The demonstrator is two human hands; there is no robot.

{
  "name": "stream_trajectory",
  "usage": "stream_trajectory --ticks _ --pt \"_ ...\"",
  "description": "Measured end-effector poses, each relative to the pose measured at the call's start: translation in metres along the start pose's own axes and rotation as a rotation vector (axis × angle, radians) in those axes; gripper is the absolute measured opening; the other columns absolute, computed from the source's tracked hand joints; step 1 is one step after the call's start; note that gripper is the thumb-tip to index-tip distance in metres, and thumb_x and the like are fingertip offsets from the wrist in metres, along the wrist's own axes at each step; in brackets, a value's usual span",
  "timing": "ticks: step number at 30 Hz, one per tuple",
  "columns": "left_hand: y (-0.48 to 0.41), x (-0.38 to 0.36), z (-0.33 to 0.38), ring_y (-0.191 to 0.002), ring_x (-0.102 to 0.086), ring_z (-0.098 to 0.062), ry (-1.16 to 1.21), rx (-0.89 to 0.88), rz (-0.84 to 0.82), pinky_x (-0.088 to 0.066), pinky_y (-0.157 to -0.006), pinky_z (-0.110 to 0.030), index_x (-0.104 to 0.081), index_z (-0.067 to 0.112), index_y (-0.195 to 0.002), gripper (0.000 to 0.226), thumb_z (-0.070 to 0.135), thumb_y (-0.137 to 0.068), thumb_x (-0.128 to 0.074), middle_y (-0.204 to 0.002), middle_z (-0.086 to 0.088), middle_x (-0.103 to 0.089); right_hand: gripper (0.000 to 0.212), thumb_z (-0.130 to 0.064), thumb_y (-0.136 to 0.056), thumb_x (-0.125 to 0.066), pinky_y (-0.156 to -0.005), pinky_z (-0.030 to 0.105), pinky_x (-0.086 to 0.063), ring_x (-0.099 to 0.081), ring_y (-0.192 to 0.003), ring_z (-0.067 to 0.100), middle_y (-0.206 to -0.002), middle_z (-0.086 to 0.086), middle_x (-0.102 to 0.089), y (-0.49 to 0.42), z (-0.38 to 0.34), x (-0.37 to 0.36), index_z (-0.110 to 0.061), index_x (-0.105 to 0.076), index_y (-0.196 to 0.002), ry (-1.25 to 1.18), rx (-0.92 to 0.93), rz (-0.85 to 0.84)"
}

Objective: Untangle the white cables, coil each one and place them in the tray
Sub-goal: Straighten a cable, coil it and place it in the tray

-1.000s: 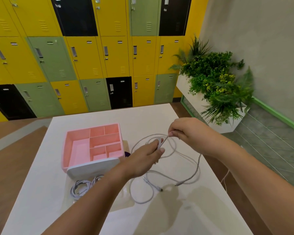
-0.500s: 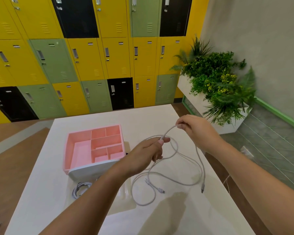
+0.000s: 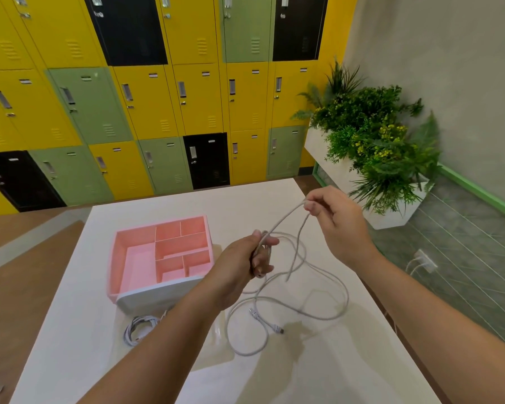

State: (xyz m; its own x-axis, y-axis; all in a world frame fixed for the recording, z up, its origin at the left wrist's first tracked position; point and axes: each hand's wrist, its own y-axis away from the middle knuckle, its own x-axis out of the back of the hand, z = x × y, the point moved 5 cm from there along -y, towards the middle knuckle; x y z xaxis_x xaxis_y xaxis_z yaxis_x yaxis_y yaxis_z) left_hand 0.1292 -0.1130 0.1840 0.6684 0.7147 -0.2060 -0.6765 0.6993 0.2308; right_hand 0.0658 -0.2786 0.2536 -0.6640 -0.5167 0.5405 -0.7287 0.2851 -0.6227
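A long white cable [image 3: 318, 314] lies in loose loops on the white table [image 3: 70, 345]. My left hand [image 3: 245, 260] grips part of it above the table, fingers curled round the strands. My right hand [image 3: 336, 223], higher and to the right, pinches a bend of the same cable, and a taut stretch runs between the two hands. One free end hangs below my right hand, and a plug [image 3: 277, 329] lies on the table. A pink tray [image 3: 134, 246] with several compartments stands left of my hands. A second white cable [image 3: 139, 328], bundled, lies in front of the tray.
Yellow, green and black lockers [image 3: 158, 97] fill the back wall. A white planter with green plants [image 3: 376, 147] stands to the right beyond the table edge. A wall socket with plugs [image 3: 423, 258] sits low on the right wall.
My right hand has risen up and to the right, pulling the cable taut from my left hand. One cable end has lifted off the table and now hangs.
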Motion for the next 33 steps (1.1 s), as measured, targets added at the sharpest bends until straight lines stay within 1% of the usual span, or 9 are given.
stream_trajectory --ticks 5,8,13,16,18,21,25,29,33 --pt "0.002 -0.001 -0.002 -0.050 -0.036 -0.015 0.070 0.023 -0.011 -0.047 -0.074 -0.029 -0.057 0.009 -0.087 0.024 0.017 -0.101 -0.040 -0.048 0.002 -0.036 0.007 -0.010 -0.092 -0.059 -0.068 0.006 -0.036 -0.051 -0.080 -0.002 -0.083 -0.008 -0.059 0.000 0.004 -0.001 -0.009 -0.066 -0.090 -0.003 -0.011 -0.039" --pt "0.004 -0.004 0.000 -0.048 -0.035 -0.015 0.083 0.033 -0.036 -0.047 -0.072 -0.029 -0.055 0.009 -0.084 0.021 0.014 -0.100 -0.042 -0.047 0.001 -0.036 0.007 -0.010 -0.092 -0.061 -0.068 0.006 -0.036 -0.052 -0.080 -0.003 -0.083 -0.011 -0.059 0.000 0.009 -0.004 -0.012 -0.067 -0.089 -0.008 -0.049 -0.062" --pt "0.007 -0.011 -0.002 -0.053 -0.040 -0.015 -0.055 0.063 -0.137 -0.048 -0.072 -0.028 -0.060 0.006 -0.101 0.028 0.018 -0.103 -0.035 -0.054 0.001 -0.043 0.009 -0.010 -0.092 -0.059 -0.069 0.008 -0.036 -0.048 -0.076 0.004 -0.083 0.001 -0.062 -0.004 0.004 0.001 -0.007 -0.066 -0.089 0.028 -0.001 0.031" --pt "0.006 -0.003 -0.005 -0.056 -0.053 -0.015 -0.137 0.097 -0.103 -0.045 -0.065 -0.027 -0.058 0.003 -0.108 0.029 0.019 -0.103 -0.034 -0.063 -0.002 -0.059 0.011 -0.010 -0.094 -0.057 -0.072 0.010 -0.037 -0.050 -0.078 0.004 -0.084 0.001 -0.060 -0.008 -0.015 0.008 -0.003 -0.064 -0.089 0.017 0.115 0.077" --pt "0.004 0.002 -0.005 -0.061 -0.061 -0.014 -0.180 0.106 -0.065 -0.047 -0.067 -0.028 -0.056 -0.001 -0.110 0.031 0.020 -0.104 -0.034 -0.069 -0.003 -0.067 0.010 -0.008 -0.095 -0.056 -0.073 0.013 -0.038 -0.049 -0.079 0.002 -0.084 0.001 -0.059 -0.010 -0.026 0.011 -0.002 -0.063 -0.090 -0.021 0.161 0.116" --pt "0.007 0.000 -0.005 -0.067 -0.066 -0.014 -0.256 0.084 -0.062 -0.051 -0.069 -0.024 -0.054 -0.004 -0.114 0.034 0.022 -0.105 -0.035 -0.074 -0.003 -0.071 0.012 -0.008 -0.095 -0.054 -0.072 0.016 -0.040 -0.051 -0.078 0.007 -0.084 0.003 -0.060 -0.016 -0.032 0.015 -0.002 -0.062 -0.091 -0.059 0.150 0.157" --pt "0.014 -0.009 -0.004 -0.059 -0.056 -0.006 -0.375 0.038 -0.082 -0.045 -0.058 -0.013 -0.058 0.003 -0.115 0.033 0.022 -0.105 -0.033 -0.071 -0.001 -0.062 0.009 -0.009 -0.094 -0.056 -0.072 0.009 -0.035 -0.049 -0.079 0.005 -0.085 -0.001 -0.059 -0.023 -0.026 0.011 -0.006 -0.064 -0.091 0.017 0.117 0.086" --pt "0.014 -0.014 -0.009 -0.058 -0.048 -0.009 -0.283 0.063 -0.094 -0.041 -0.063 -0.019 -0.062 0.008 -0.115 0.040 0.028 -0.105 -0.029 -0.061 0.004 -0.052 0.011 -0.015 -0.094 -0.056 -0.067 0.008 -0.034 -0.048 -0.076 0.007 -0.084 -0.005 -0.058 -0.026 -0.009 0.004 -0.010 -0.065 -0.091 0.078 0.048 0.018" --pt "0.013 -0.015 -0.007 -0.052 -0.042 -0.010 -0.098 0.056 -0.112 -0.035 -0.063 -0.024 -0.060 0.004 -0.116 0.044 0.034 -0.105 -0.030 -0.057 0.004 -0.042 0.010 -0.015 -0.093 -0.058 -0.065 0.003 -0.031 -0.041 -0.073 0.002 -0.081 -0.006 -0.058 -0.021 0.014 -0.001 -0.010 -0.065 -0.088 0.199 -0.042 -0.013"
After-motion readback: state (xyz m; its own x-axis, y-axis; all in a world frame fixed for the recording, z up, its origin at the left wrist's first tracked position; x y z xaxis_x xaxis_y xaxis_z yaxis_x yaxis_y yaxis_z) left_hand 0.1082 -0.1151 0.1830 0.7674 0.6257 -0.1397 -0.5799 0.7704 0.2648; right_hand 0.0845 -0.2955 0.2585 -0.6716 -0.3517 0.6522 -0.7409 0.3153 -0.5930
